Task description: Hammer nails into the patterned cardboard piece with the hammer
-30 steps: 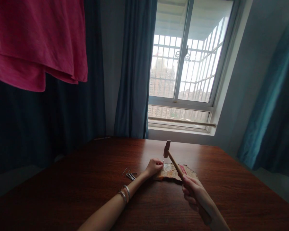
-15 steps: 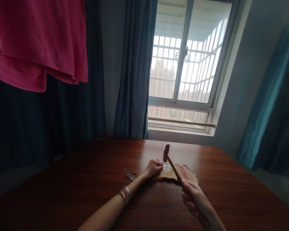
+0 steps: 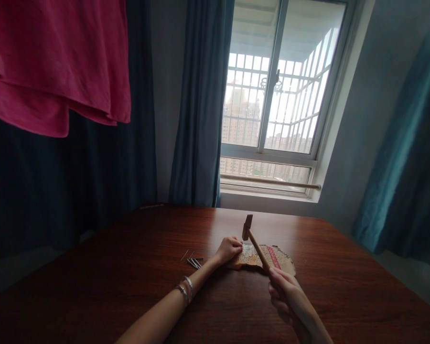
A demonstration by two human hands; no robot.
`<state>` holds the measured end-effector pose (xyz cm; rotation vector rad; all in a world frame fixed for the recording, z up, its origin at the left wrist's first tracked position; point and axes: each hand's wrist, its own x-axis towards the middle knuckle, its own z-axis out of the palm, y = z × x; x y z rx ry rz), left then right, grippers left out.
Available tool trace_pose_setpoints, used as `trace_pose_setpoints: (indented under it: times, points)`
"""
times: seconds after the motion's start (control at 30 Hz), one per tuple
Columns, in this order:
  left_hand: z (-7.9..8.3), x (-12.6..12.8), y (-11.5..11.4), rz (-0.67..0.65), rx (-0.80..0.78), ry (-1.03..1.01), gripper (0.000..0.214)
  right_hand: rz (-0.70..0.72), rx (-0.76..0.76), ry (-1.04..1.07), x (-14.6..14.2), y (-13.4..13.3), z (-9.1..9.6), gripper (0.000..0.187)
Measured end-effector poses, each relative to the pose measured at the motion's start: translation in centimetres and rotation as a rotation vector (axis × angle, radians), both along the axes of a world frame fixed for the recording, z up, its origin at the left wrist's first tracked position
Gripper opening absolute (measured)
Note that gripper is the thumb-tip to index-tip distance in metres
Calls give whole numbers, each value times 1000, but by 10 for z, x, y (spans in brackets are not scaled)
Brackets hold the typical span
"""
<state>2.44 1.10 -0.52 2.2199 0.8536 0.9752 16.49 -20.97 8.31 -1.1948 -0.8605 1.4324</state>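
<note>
My right hand is wrapped round the wooden handle of a hammer. The hammer's dark head is raised just above the fingertips of my left hand. Those fingers pinch a nail, small and mostly hidden, at the left end of a flat board. The board is pale and speckled, with a red patterned band and a row of dark marks along its far right edge. Left of my left wrist lie several loose nails, some thick and some thin.
A brown wooden table spreads under everything. Beyond it are a window with a rail across its lower part and blue curtains. A pink cloth hangs at the upper left.
Hardly anything differs. My right hand and the hammer have shifted very slightly to the left; my left hand stays in place on the board.
</note>
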Motion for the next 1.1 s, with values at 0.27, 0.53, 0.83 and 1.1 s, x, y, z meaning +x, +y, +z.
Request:
trace_pose_setpoints:
  times: [0.27, 0.53, 0.83, 1.1]
  points:
    - [4, -1, -3, 4, -10, 25, 22, -3, -4, 4, -3, 0, 5, 43]
    - [2, 0, -2, 3, -24, 2, 22, 30, 26, 25, -7, -2, 3, 42]
    - [7, -2, -6, 25, -24, 26, 20, 20, 13, 9, -5, -1, 0, 43]
    - [8, -2, -5, 32, -41, 12, 21, -12, 16, 27, -7, 1, 6, 41]
